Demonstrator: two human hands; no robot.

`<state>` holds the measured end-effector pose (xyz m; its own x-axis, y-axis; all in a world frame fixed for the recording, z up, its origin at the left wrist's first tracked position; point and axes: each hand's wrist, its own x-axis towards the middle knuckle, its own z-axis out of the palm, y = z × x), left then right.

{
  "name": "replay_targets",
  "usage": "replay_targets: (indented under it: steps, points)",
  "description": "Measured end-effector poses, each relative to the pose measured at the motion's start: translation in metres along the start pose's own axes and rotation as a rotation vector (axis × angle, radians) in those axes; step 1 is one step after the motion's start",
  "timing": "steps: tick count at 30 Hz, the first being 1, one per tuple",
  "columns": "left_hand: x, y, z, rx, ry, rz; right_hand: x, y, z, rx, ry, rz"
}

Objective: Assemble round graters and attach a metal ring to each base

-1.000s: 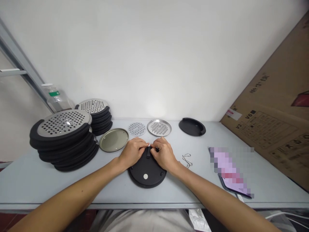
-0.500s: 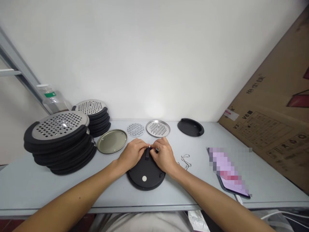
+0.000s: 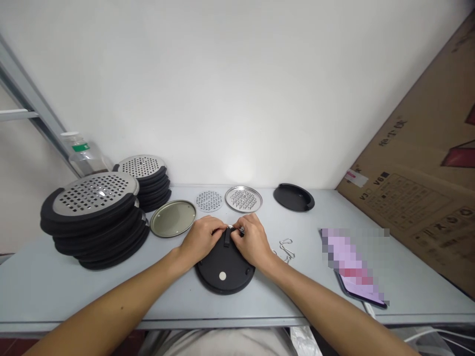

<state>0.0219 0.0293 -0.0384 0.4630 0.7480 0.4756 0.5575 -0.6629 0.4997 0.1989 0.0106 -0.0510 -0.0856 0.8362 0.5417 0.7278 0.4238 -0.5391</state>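
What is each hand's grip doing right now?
Left hand: closed, apparently pinching a small metal piece on the black disc.
Right hand: closed, apparently on the same piece.

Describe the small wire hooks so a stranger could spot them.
On the grey table, find the round black disc under the left hand and right hand. Right of it lie the silver wire hooks, thin and bent, unlike the flat round discs nearby.

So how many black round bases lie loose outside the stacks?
2: one black round base under the left hand and right hand, another black round base further back, right of the raised-hole metal plate. None hidden outside the stacks, as far as visible.
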Motion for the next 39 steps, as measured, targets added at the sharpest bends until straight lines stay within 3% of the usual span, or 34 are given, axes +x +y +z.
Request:
replay_targets:
  steps: [10,17,24,29,34,36,39]
  points:
    - [0.001,0.002,-0.001,0.009,-0.016,-0.001,0.001,0.000,-0.003,0.022,0.012,0.023]
    - [0.002,0.000,0.000,-0.105,0.035,-0.106,0.012,0.008,-0.006,0.243,0.044,0.030]
    - [0.012,0.000,0.002,-0.164,0.058,-0.167,0.027,0.002,-0.011,0.569,-0.015,0.193]
    - [0.018,0.007,0.001,-0.198,0.054,-0.121,0.031,-0.015,-0.019,0.608,-0.095,0.132]
    - [0.018,0.016,-0.006,-0.281,0.037,-0.116,0.037,-0.021,-0.026,0.677,-0.018,0.055]
    - [0.018,0.021,-0.008,-0.280,0.034,-0.119,0.039,-0.018,-0.030,0.747,0.010,0.096]
    - [0.018,0.027,-0.013,-0.259,0.056,-0.099,0.041,-0.008,-0.031,0.927,-0.033,0.323]
